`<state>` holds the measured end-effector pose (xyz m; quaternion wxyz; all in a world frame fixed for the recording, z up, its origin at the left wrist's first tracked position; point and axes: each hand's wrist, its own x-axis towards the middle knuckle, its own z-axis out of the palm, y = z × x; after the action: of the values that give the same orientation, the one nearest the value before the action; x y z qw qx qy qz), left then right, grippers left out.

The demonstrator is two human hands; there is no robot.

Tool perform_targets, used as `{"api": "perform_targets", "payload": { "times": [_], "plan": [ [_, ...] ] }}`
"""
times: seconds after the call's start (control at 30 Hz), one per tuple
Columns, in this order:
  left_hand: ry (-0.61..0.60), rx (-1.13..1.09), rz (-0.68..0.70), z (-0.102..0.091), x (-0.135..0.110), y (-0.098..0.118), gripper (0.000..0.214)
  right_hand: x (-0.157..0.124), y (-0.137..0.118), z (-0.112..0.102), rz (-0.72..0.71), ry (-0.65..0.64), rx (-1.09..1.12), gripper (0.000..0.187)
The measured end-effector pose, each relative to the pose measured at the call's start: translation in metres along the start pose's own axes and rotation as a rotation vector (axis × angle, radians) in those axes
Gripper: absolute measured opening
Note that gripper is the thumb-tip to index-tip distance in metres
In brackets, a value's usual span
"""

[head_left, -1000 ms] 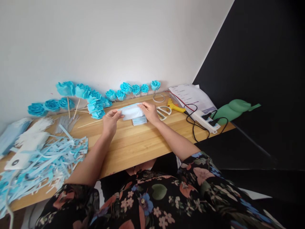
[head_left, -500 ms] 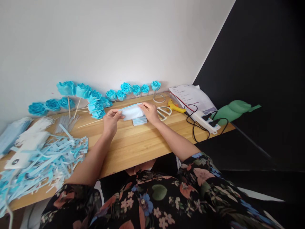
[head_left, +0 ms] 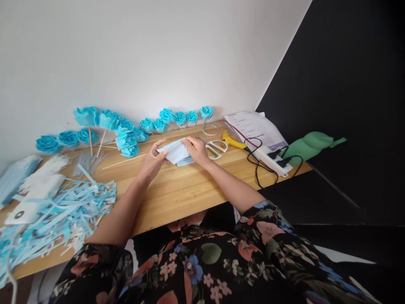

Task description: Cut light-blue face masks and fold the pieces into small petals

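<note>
Between my two hands is a pale blue piece of soft, mask-like fabric (head_left: 172, 151), held just above the table. My left hand (head_left: 152, 162) grips its left end, thumb in front and fingers behind. At the fabric's upper right, the fingers of my right hand (head_left: 196, 152) pinch the edge. Partly covered by the held piece, a small stack of similar blue pieces (head_left: 185, 161) lies on the wooden table (head_left: 183, 190). White-handled scissors (head_left: 219, 142) rest just right of my right hand, their blades partly hidden behind it.
Blue fabric flowers (head_left: 127, 139), some on sticks, line the wall. Cut strips (head_left: 72, 211) and a white box-like device (head_left: 34, 207) cover the left side. On the right are a yellow glue gun (head_left: 233, 141), papers (head_left: 259, 126), a corded power strip (head_left: 274, 161) and a tape-like ring (head_left: 210, 129).
The fabric has gone from stretched flat to tilted and partly folded, its lower edge now slanting. My left hand has turned and opened its grip slightly. My right hand stays nearly in place.
</note>
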<state>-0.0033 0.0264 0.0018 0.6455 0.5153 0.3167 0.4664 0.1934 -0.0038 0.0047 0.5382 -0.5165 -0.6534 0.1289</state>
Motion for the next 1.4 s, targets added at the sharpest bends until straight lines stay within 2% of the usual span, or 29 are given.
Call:
{"api": "perform_targets", "payload": {
  "times": [0.17, 0.4, 0.6, 0.8, 0.93, 1.03, 1.13, 1.27, 1.4],
  "plan": [
    [-0.016, 0.135, -0.056, 0.001, -0.005, 0.0, 0.073, -0.003, -0.004, 0.002, -0.017, -0.109, -0.022, 0.044],
    [-0.039, 0.232, -0.121, 0.005, -0.008, -0.003, 0.039, -0.007, -0.002, 0.01, -0.074, -0.153, 0.013, 0.033],
    [0.016, 0.247, -0.086, 0.006, -0.009, 0.001, 0.04, -0.004, 0.001, 0.006, 0.017, -0.176, 0.096, 0.037],
    [0.112, 0.219, -0.085, -0.001, -0.006, 0.0, 0.048, -0.001, -0.002, -0.003, 0.067, -0.294, 0.233, 0.046],
    [0.084, 0.242, -0.078, 0.003, -0.008, 0.0, 0.046, -0.002, -0.005, 0.0, 0.077, -0.332, 0.249, 0.042],
    [0.064, 0.247, -0.073, 0.006, -0.009, 0.0, 0.045, -0.002, -0.002, 0.002, 0.089, -0.338, 0.194, 0.035],
    [0.08, 0.264, -0.074, 0.004, -0.007, 0.001, 0.042, 0.001, 0.001, 0.001, 0.095, -0.306, 0.168, 0.038],
    [0.089, 0.316, -0.067, -0.006, -0.001, 0.001, 0.038, 0.005, 0.005, -0.004, 0.178, -0.211, 0.258, 0.038],
    [0.15, 0.256, 0.022, -0.015, 0.005, 0.0, 0.048, 0.007, 0.009, -0.005, 0.231, -0.17, 0.33, 0.038]
  ]
}}
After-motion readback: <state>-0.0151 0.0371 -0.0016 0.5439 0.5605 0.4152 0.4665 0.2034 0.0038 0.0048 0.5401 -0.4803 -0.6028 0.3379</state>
